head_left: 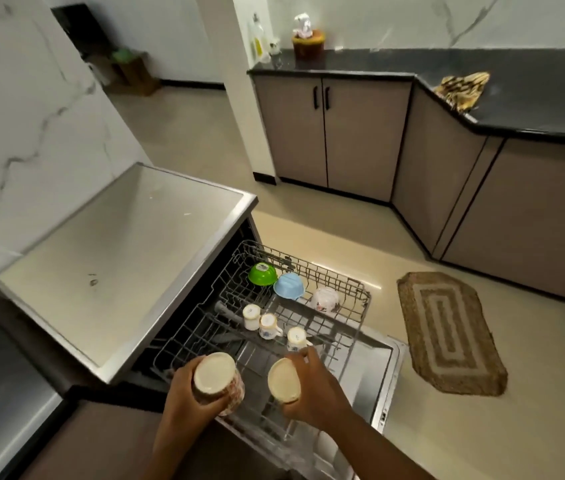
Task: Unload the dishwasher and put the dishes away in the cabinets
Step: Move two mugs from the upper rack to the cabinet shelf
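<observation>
Kitchen w/ cream tile floor [309,216], marble-look walls, dark countertop [534,109] running along taupe cabinets [343,136], doors closed. Woven rug [451,334] lay on the floor right of the dishwasher [118,258], whose steel top was bare and whose door hung open. Upper rack [309,306] was pulled out over the door.

Rack contents, far to near: green bowl [262,274], blue bowl [288,285] just beside it, patterned bowl [325,299] toward the right rim, all inverted. Nearer, three small white cups [268,325] sat base-up in a loose row, approx. mid-rack.

Left hand [187,389] was clamped round a floral mug [218,381], inverted, base toward camera, lifted at the rack's near-left corner. Right hand [312,393] gripped a second cream mug [284,379], also base-up, fingers wrapped over its far side; its fingertips were close to the nearest small cup, contact w/ it couldn't be told.

Judgement: step in hand was lifting both mugs clear of the rack. To do it well, person should raise both straight up past the tines before swinging away, esp. the right one, so the knuckles don't clip the nearest cup. Inverted mugs prob. hold water on the bases; a tilt over the rack first would shed it. Both hands full and the cabinet doors shut, so one mug likely needs setting on the countertop to free a hand. Most of the load remained in the rack.
</observation>
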